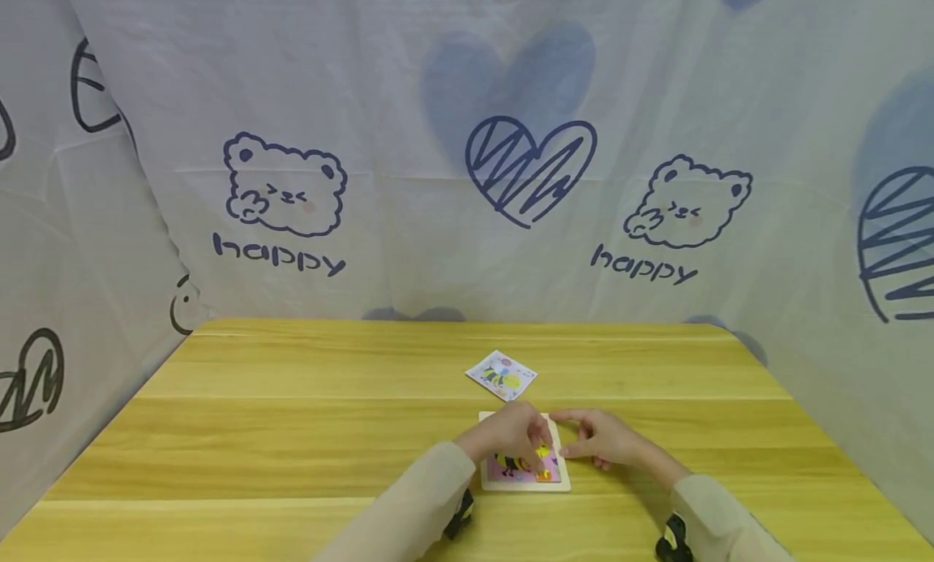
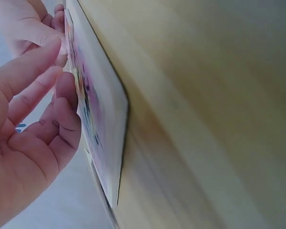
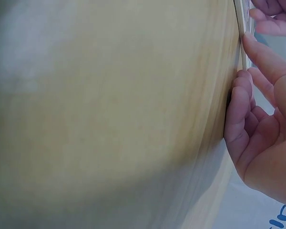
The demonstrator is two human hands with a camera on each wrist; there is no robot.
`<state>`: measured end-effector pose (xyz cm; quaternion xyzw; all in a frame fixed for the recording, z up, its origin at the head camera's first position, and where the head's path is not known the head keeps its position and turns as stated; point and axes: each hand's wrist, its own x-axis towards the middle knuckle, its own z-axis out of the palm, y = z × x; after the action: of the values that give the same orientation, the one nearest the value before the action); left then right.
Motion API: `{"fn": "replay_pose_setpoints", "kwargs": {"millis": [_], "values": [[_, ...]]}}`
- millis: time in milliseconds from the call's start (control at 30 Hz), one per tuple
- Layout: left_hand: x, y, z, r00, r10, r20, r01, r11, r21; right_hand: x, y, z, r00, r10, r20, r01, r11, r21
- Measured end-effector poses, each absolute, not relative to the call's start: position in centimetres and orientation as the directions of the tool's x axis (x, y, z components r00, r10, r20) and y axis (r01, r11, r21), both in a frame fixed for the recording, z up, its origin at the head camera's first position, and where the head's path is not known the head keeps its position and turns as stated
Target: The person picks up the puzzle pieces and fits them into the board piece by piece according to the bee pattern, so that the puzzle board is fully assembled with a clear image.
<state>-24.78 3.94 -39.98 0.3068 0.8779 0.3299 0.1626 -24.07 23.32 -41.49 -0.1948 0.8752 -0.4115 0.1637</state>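
A flat bee picture puzzle (image 1: 511, 486) with a pale frame and a pink ground lies on the table in the head view. My left hand (image 1: 514, 432) reaches over it from the left, fingers pointing down at its right part and covering much of the picture. In the left wrist view, the left fingertips (image 2: 62, 83) meet the picture's surface; no separate piece shows between them. My right hand (image 1: 606, 439) is at the frame's right side. Its index finger touches near the upper right corner, and its thumb touches the right edge, as the right wrist view (image 3: 262, 57) also shows.
Beyond the puzzle lies a small white card (image 1: 502, 375) printed with a similar bee. The wooden table (image 1: 292, 432) reaches back to a white cloth (image 1: 394, 140) with bears and hearts. A dark band (image 1: 460, 513) is on the left wrist.
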Motion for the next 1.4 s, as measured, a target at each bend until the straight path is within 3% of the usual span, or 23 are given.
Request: {"fn": "replay_pose_setpoints", "kwargs": {"millis": [567,900,1400], "values": [[-24.19,3.84,-39.85,-0.723,0.684,-0.098,0.569,0.671,0.475,-24.21,23.32,-41.69,-0.880,-0.459,-0.123,-0.194,0.583,-0.789],[-23.99,3.89,-39.77,-0.753,0.642,-0.144,0.504,0.703,0.502,-24.27,23.39,-41.74,-0.879,-0.461,-0.122,-0.191,0.574,-0.796],[-24.30,3.42,-40.06,-0.721,0.682,-0.123,0.534,0.660,0.529,-24.14,23.59,-41.95,-0.883,-0.452,-0.124,-0.188,0.584,-0.790]]}}
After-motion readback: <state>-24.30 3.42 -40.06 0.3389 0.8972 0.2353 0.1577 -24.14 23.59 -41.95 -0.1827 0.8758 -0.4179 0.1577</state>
